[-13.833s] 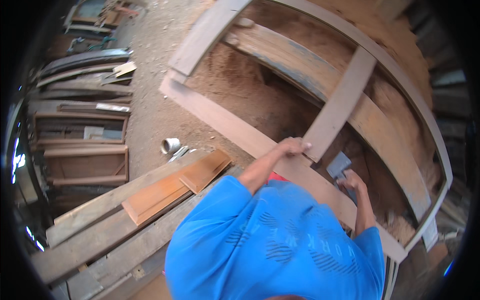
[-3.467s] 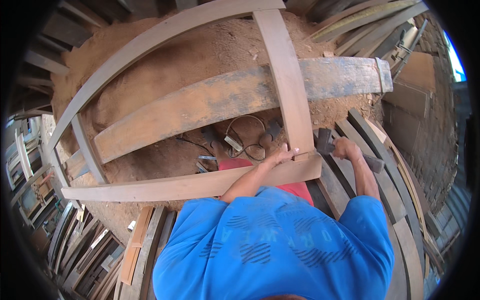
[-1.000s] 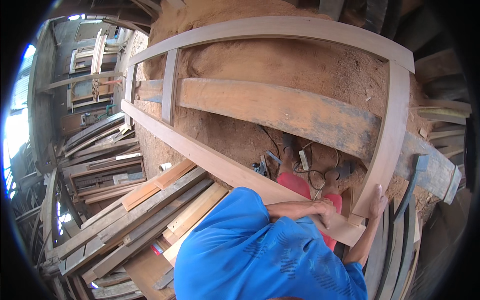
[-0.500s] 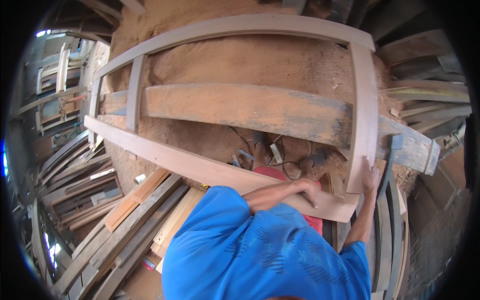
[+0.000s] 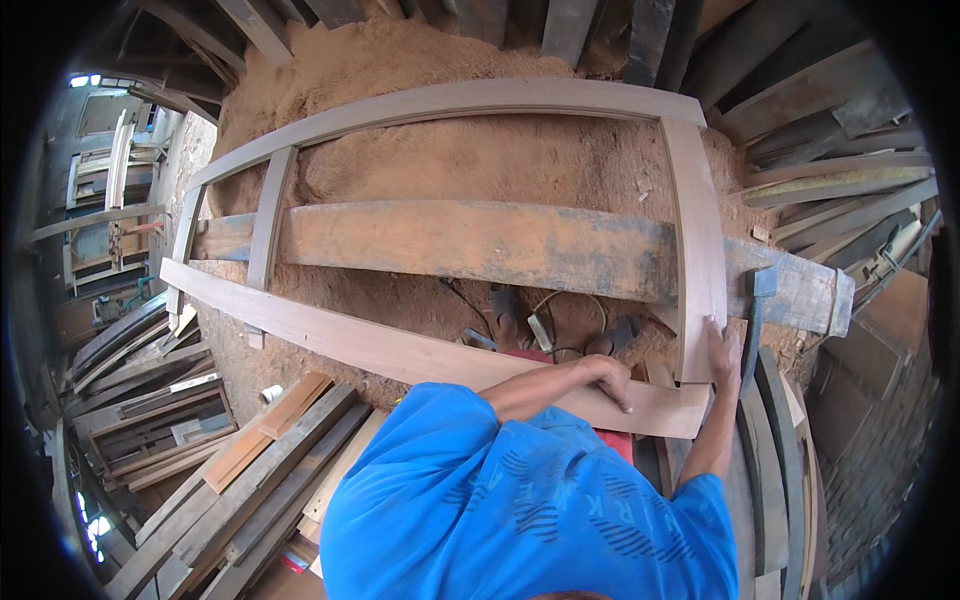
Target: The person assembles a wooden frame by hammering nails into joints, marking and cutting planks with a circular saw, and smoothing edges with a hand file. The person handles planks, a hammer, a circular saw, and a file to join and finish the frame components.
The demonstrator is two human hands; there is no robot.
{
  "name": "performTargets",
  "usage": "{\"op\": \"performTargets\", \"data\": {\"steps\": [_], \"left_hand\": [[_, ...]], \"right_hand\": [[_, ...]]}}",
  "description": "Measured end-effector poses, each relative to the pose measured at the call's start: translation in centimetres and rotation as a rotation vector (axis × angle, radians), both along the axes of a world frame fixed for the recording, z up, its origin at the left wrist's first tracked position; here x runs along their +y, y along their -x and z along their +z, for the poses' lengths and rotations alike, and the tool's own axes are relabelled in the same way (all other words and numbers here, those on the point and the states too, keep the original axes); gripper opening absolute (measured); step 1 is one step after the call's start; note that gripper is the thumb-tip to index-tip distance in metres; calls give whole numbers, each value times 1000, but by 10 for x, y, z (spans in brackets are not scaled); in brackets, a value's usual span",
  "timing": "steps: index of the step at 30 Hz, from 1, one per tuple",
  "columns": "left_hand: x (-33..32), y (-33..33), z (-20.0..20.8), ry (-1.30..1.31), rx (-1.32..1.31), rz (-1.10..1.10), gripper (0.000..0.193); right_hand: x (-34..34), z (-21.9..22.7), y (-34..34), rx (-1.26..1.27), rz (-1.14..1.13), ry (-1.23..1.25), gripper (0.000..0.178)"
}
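A large pale wooden frame (image 5: 480, 98) lies across a long, dusty plank (image 5: 470, 240) in front of me. Its near rail (image 5: 400, 352) runs along my body, and a crosspiece (image 5: 268, 215) joins it toward the left end. My left hand (image 5: 607, 380) is bent over the near rail close to its right end, fingers curled on the wood. At the right, my right hand (image 5: 724, 352) grips the outer edge of the end piece (image 5: 697, 230), just above the corner. A dark narrow gap shows where the end piece meets the near rail.
A dark metal clamp bar (image 5: 757, 310) stands beside my right hand. Stacked boards (image 5: 270, 470) lie at lower left, and more timber (image 5: 850, 180) leans at right. Sawdust (image 5: 400, 165) covers the ground. A cable with a white power strip (image 5: 540, 333) lies by my feet.
The view has shifted, so the far rail and plank appear lower and further left. Both hands keep their hold, the right one slightly lower along the end piece's edge in the picture.
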State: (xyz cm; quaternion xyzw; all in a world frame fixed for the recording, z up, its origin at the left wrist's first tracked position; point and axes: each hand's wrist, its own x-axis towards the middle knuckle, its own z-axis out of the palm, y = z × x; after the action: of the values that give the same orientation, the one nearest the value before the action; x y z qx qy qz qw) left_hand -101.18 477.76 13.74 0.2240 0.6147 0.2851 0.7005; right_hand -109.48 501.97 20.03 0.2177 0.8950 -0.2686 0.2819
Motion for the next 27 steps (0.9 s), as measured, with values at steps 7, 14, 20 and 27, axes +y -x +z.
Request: {"op": "performTargets", "data": {"steps": [7,14,20,27], "left_hand": [[-1,5,7,-126,-42,22,87],[23,-14,-42,-216,-212,168,81],[14,20,37,-158,159,142,79],[-1,12,56,-96,321,235,76]], "right_hand": [[27,-21,-17,115,176,-13,66],[-62,54,-30,405,382,-141,33],[-125,18,-40,-54,718,270,35],[-97,-81,-46,-425,738,508,66]]}}
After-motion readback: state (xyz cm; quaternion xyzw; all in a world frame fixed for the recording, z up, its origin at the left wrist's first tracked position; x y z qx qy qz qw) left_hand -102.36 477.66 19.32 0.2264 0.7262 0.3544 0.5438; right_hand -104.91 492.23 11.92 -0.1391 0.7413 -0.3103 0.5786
